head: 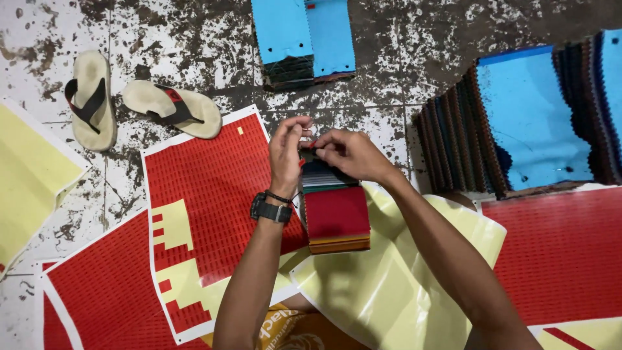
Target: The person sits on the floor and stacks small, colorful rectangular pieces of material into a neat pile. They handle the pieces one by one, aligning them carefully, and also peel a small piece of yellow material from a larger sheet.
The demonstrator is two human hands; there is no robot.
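stained, speckled tile floor (402, 39) carried everything. large red sticker sheets (214, 188) with yellow backing lay spread across it; the sheet under the left forearm had a stepped block of stickers already peeled away at its lower left, most rows still in place. glossy pale yellow backing sheets (389, 285) lay bare under the right arm, likely spent. long rows of zigzag-edged fabric swatches with blue top pieces (531, 116) stood at the right, a smaller blue-topped stack (304, 39) at the top edge. judged from this, the work was partway through: many stacks present, one in hand.

pair of worn beige flip-flops with dark straps (129, 104) sat upper left, well apart.

small thick stack of fabric swatches with a dark red top piece (335, 217) lay between the forearms, just below both hands.

left hand (286, 149), black wristwatch (271, 209) on the wrist, was raised, fingers pinched narrow at the stack's top edge. right hand (350, 154) came in from the right, fingers curled tight and closed at the same spot. fingertips met there; whether they gripped a sticker or the binding, could not tell.
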